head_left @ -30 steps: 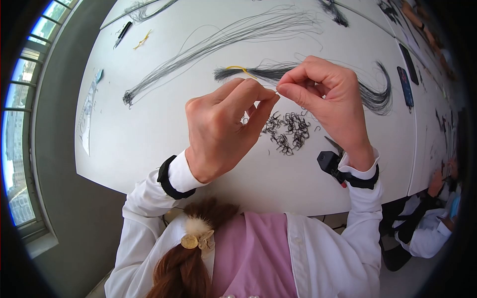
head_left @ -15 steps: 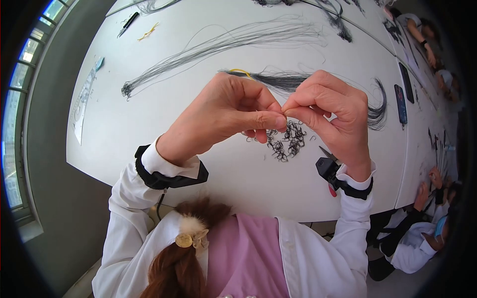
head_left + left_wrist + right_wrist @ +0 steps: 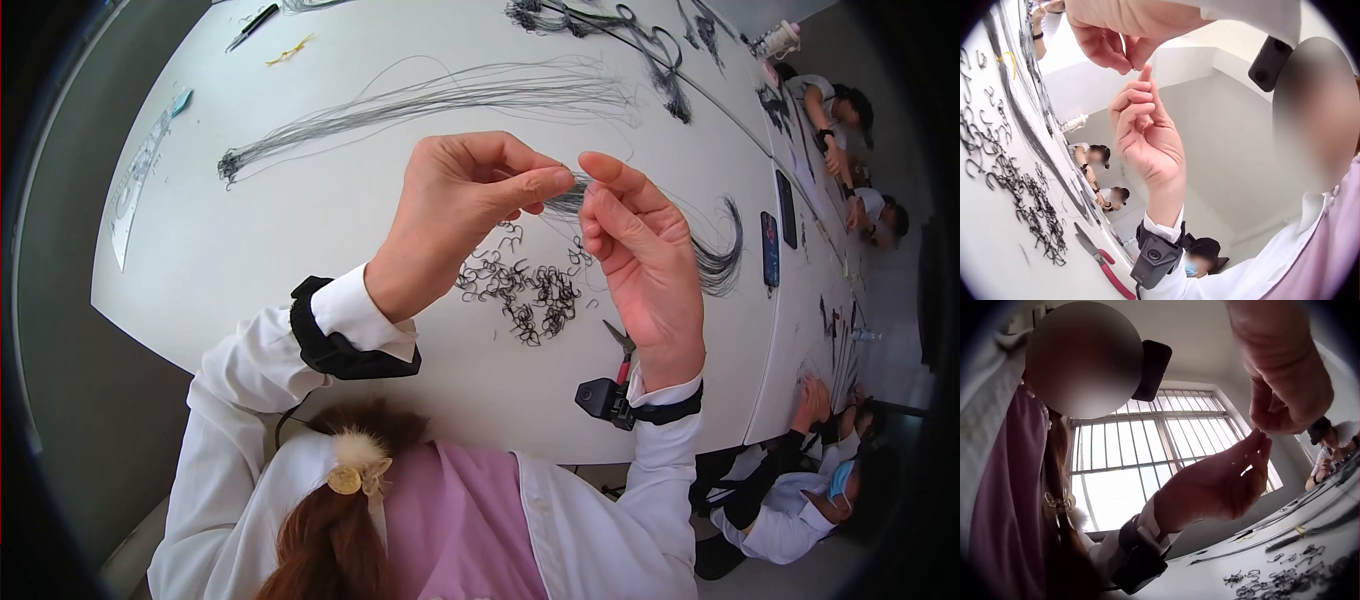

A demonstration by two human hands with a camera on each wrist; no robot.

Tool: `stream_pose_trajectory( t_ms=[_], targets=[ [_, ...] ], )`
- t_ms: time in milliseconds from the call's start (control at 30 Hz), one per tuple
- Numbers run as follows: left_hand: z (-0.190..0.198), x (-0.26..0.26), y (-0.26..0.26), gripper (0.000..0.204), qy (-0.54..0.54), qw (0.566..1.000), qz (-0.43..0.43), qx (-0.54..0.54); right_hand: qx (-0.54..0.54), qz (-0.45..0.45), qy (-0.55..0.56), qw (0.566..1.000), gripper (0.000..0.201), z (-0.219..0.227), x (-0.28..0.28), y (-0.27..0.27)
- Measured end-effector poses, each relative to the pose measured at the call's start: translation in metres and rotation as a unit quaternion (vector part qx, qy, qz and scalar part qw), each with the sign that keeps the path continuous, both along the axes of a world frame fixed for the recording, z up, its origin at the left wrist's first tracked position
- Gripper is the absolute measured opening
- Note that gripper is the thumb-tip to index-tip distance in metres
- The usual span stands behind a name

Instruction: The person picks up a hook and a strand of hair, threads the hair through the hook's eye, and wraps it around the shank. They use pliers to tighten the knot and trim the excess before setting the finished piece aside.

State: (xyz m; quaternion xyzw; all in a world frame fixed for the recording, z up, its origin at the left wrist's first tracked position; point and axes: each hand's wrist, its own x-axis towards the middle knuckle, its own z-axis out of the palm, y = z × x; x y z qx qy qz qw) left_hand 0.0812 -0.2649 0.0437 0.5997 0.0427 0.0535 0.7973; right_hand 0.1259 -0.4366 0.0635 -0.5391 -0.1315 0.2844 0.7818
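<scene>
My left hand (image 3: 460, 195) is raised over the table, thumb and forefinger pinching a tiny thin thing, mostly hidden by the fingertips. Close beside those tips is my right hand (image 3: 645, 245), its forefinger stretched out and the other fingers curled; whether it holds a fine strand I cannot tell. In the left wrist view, the right forefinger points up at the left fingertips. Below both hands lies a loose pile of small black fish hooks (image 3: 548, 300). Behind the right hand runs a bundle of fine grey line (image 3: 715, 268), and a yellow tie (image 3: 1010, 62) shows on it.
Red-handled pliers (image 3: 622, 345) lie by the right wrist. A longer bundle of lines (image 3: 400, 105) stretches across the white table (image 3: 330, 215). A clear ruler (image 3: 140, 195), a pen (image 3: 252, 27) and phones (image 3: 770, 248) lie farther out. Other people sit at the right.
The fingertips met half a second ago; now the right forefinger has straightened and lifted off the left tips. The left hand has turned since the first frame and keeps its pinch. The head view has shifted.
</scene>
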Motion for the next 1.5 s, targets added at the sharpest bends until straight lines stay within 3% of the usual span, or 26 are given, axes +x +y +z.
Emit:
stream_pose_trajectory(
  t_ms=[300, 433, 733, 833, 900, 967, 1133, 1500],
  targets=[
    [0.002, -0.003, -0.002, 0.011, 0.027, 0.999, 0.014, -0.022, 0.106, -0.023, 0.086, 0.990, 0.045, -0.011, -0.011, 0.010],
    [0.002, -0.005, -0.003, 0.011, 0.034, 0.999, -0.008, -0.025, 0.102, -0.050, 0.100, 0.988, 0.044, -0.012, -0.014, 0.013],
    [0.003, -0.005, 0.000, 0.010, 0.019, 0.999, -0.030, -0.035, 0.091, -0.021, 0.107, 0.990, 0.038, -0.010, -0.011, 0.012],
    [0.007, -0.003, 0.005, 0.009, -0.002, 0.999, -0.037, -0.024, 0.025, 0.004, 0.089, 0.996, 0.034, -0.004, -0.004, 0.012],
    [0.012, -0.002, 0.010, 0.008, 0.004, 0.994, -0.089, 0.067, -0.064, -0.044, -0.096, 0.992, 0.031, -0.003, 0.002, 0.011],
    [0.013, -0.002, 0.010, 0.009, -0.009, 0.989, -0.126, 0.071, -0.063, -0.077, -0.115, 0.988, 0.028, 0.004, 0.000, 0.012],
    [0.013, -0.003, 0.009, 0.011, -0.004, 0.976, -0.199, 0.083, -0.103, 0.002, -0.251, 0.962, 0.012, 0.004, 0.006, 0.000],
    [0.023, -0.010, 0.009, 0.012, 0.056, 0.958, -0.272, -0.065, -0.073, -0.027, -0.216, 0.973, 0.007, 0.016, 0.005, -0.007]
  ],
)
